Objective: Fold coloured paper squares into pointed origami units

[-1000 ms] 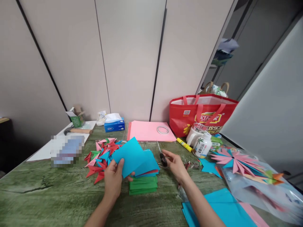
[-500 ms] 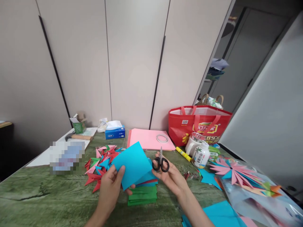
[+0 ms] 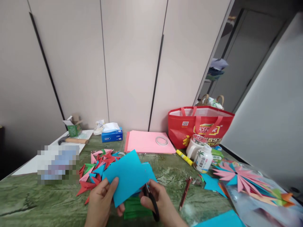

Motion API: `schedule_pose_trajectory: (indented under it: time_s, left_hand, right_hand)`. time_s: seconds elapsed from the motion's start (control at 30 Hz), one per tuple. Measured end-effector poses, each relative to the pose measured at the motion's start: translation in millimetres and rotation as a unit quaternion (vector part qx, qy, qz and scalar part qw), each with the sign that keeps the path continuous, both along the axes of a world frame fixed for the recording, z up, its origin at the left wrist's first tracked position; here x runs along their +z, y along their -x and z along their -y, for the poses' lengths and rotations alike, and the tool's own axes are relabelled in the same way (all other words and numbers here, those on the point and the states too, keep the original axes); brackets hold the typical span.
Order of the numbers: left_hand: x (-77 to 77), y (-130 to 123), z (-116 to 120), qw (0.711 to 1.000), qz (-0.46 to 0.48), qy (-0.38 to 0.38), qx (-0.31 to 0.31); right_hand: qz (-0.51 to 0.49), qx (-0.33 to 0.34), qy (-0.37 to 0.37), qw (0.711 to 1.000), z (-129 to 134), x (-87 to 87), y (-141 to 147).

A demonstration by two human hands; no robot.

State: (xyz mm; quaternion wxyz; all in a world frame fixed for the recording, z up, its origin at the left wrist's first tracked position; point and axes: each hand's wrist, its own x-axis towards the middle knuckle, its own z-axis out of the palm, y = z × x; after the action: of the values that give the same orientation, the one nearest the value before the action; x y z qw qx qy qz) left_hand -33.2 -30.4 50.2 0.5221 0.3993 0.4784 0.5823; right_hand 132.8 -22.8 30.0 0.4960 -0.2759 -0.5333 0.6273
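Observation:
A blue paper sheet (image 3: pixel 129 176) is pinched at its lower left by my left hand (image 3: pixel 101 198), thumb on top. My right hand (image 3: pixel 158 200) is closed on black-handled scissors (image 3: pixel 152 201), whose blades meet the sheet's right edge; how far apart the blades are is hard to see. Beneath the sheet lies more blue paper (image 3: pixel 150 172), and green paper (image 3: pixel 136 208) shows between my hands. Folded red, pink, blue and green paper pieces (image 3: pixel 94 173) are heaped left of the sheet.
Pink paper (image 3: pixel 142 142) with a ring on it lies at the back, beside a blue tissue box (image 3: pixel 112 135). To the right stand a red bag (image 3: pixel 177 129) and a white bottle (image 3: pixel 203 160). Near them are a yellow tube (image 3: pixel 184 157), a pencil (image 3: pixel 185 194) and a paper flower (image 3: pixel 241 176).
My right hand has turned and closed around the scissors, bringing them down to the sheet's right edge. The sheet and my left hand have shifted lower left in view. The pencil is now uncovered.

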Motion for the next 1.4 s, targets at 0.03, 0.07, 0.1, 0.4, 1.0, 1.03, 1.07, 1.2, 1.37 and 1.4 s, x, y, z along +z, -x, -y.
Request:
schedule_pose_trajectory:
  time_s: [0.03, 0.07, 0.1, 0.4, 1.0, 1.03, 1.07, 1.2, 1.37, 1.4]
  left_hand:
    - [-0.3, 0, 1, 1.000, 0.001, 0.003, 0.002]
    - [-0.3, 0, 2, 1.000, -0.003, 0.006, 0.006]
    - [0.0, -1, 3, 1.000, -0.012, 0.005, 0.006]
    - [2.6, -4, 6, 0.998, -0.066, 0.003, -0.012]
    - [11.3, -6, 5, 0.997, -0.078, 0.008, 0.016]
    - [11.3, -6, 5, 0.997, -0.080, 0.003, 0.019]
    - [11.3, -7, 6, 0.996, -0.082, 0.000, 0.020]
    - [10.1, -6, 6, 0.996, -0.089, -0.001, -0.006]
    - [10.0, -2, 4, 0.995, -0.103, 0.000, 0.011]
    - [10.2, -1, 3, 0.995, -0.103, -0.002, 0.013]
  right_hand:
    - [0.004, -0.009, -0.002, 1.000, 2, -1.3, 1]
    - [0.022, -0.002, -0.004, 1.000, 4, -2.2, 0]
    - [0.033, -0.007, -0.006, 0.999, 5, -2.6, 0]
    - [0.017, -0.028, 0.027, 0.999, 9, 3.5, -8]
    - [0.049, -0.035, 0.037, 0.997, 9, 0.8, -8]
    - [0.050, -0.038, 0.033, 0.997, 8, 0.9, -8]
    - [0.049, -0.042, 0.028, 0.998, 8, 0.9, -8]
    - [0.046, -0.048, 0.022, 0.998, 8, -0.8, -8]
    - [0.071, -0.032, 0.031, 0.996, 7, -6.6, -10]
    - [0.075, -0.031, 0.029, 0.996, 7, -7.5, -11]
